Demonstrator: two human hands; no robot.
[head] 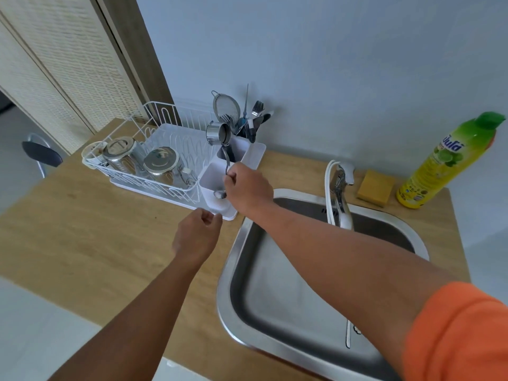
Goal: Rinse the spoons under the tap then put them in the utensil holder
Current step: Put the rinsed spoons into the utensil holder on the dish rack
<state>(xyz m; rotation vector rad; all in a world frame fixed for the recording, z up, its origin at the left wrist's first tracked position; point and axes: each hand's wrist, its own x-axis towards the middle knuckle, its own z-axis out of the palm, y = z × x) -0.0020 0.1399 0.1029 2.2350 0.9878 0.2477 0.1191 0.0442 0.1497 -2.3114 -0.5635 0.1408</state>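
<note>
**Spoon in your right hand, over the holder's near compartment**

Your right hand [247,185] has its fingers curled round a spoon [224,171], gripping mid-handle. Bowl end points down toward you, showing just below your fingers at the near wall of the utensil holder [211,171]. The handle runs up and away from your knuckles, toward the holder's far compartment. Can't tell whether the spoon tip touches the holder wall or hangs clear of it.

Your left hand [198,237] sits just in front of the holder, over the wooden counter [82,229]. Fingers loosely curled, thumb near fingertips. Something small and pale may be pinched there, too blurred to call.

The holder's far compartment is packed: forks, dark-handled cutlery, a mesh strainer [226,107] and a small steel cup [218,134] tipped on its side at the rim.

Left of the holder, touching it, the white wire dish rack [154,116] carries two steel lidded tins [160,162] lying side by side.

Right of the holder, the steel sink [275,270] is set into the counter; your right forearm crosses its left corner. Tap [341,193] stands at the sink's back edge, spout over the basin, a white hose alongside it. No water stream visible. Further right of the tap: a yellow sponge [375,188], then a yellow dish soap bottle [445,160] with a green cap, leaning against the wall.
</note>
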